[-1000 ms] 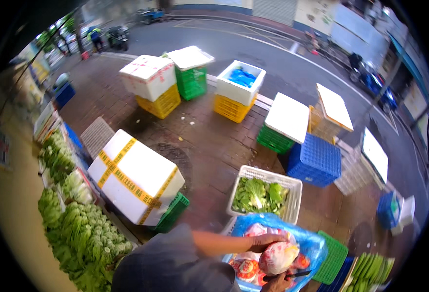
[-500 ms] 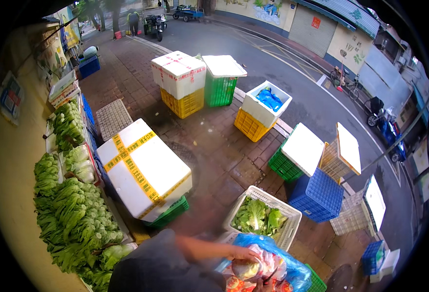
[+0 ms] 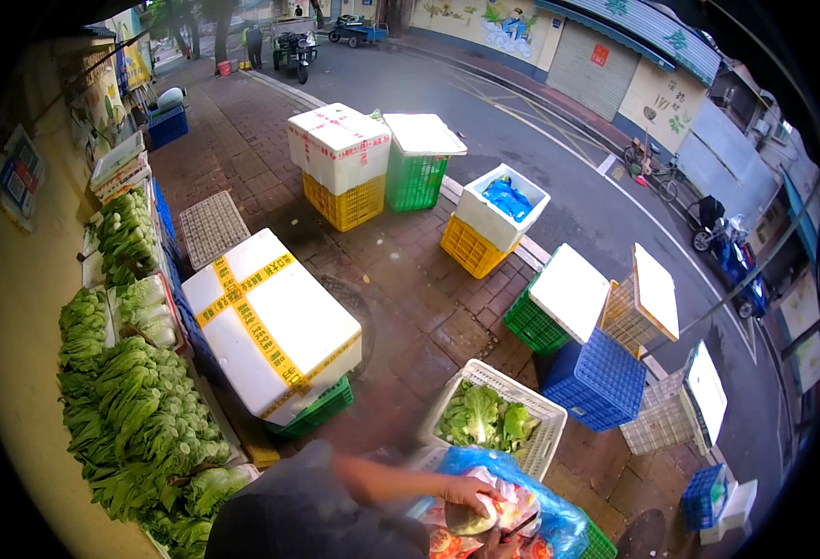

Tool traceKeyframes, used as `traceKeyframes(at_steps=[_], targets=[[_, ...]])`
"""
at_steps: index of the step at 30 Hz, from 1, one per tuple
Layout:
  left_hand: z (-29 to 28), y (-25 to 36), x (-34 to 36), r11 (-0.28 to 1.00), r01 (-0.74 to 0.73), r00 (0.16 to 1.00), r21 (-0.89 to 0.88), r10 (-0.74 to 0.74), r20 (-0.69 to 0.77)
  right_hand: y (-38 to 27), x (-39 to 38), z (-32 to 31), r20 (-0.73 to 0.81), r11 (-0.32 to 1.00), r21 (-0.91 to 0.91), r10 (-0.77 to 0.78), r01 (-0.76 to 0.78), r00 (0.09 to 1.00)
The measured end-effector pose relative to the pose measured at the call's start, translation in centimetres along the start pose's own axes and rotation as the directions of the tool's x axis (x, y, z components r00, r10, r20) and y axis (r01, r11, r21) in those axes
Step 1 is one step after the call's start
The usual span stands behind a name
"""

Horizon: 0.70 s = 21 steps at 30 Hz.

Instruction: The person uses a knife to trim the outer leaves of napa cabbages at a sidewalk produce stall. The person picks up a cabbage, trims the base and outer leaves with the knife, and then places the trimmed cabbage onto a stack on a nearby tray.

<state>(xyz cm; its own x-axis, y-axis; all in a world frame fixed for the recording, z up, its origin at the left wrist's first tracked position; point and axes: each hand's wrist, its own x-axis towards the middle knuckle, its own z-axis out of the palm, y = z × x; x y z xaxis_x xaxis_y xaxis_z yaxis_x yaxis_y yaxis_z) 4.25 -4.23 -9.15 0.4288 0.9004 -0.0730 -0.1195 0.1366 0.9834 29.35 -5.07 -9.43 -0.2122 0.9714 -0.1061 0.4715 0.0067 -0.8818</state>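
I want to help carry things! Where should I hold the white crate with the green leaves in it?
Probably by the rims of its left and right sides, coming down from above. The white crate has an open top, so both those rims show, and the green leaves lie inside them. Blue plastic crowds the near side, so that looks like a harder place to grab.
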Motion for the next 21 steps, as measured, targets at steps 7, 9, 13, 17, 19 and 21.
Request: traceKeyframes(at_steps=[7, 9, 13, 17, 19, 21], targets=[[0.6, 1.2, -0.7, 0.998, 0.028, 1.000, 0.063, -0.027, -0.012, -11.8, -2.1, -1.2, 0.142, 0.970, 0.027, 0.234, -0.240, 0.962], [0.6, 1.8, -0.9, 0.998, 0.016, 1.000, 0.068, -0.016, -0.005, -12.1, -2.0, -1.5, 0.192, 0.967, 0.006, 0.250, -0.256, 0.949], [0.4, 2.7, -1.3, 0.997, 0.004, 1.000, 0.078, -0.005, 0.017, -12.5, -2.0, -1.9, 0.247, 0.963, -0.012, 0.264, -0.270, 0.932], [0.7, 2.6, -1.6, 1.000, 0.006, 1.000, 0.002, -0.006, 0.013, -12.0, -2.3, -1.8, 0.272, 0.959, -0.003, 0.274, -0.284, 0.923], [0.5, 3.4, -1.9, 0.999, 0.043, 0.998, -0.007, -0.042, 0.056, -11.1, -2.5, -2.0, 0.290, 0.948, 0.058, 0.285, -0.314, 0.914], [0.5, 3.5, -1.6, 0.997, 0.080, 0.991, -0.015, -0.077, 0.106, -11.1, -2.9, -2.1, 0.264, 0.959, 0.042, 0.261, -0.282, 0.928]])
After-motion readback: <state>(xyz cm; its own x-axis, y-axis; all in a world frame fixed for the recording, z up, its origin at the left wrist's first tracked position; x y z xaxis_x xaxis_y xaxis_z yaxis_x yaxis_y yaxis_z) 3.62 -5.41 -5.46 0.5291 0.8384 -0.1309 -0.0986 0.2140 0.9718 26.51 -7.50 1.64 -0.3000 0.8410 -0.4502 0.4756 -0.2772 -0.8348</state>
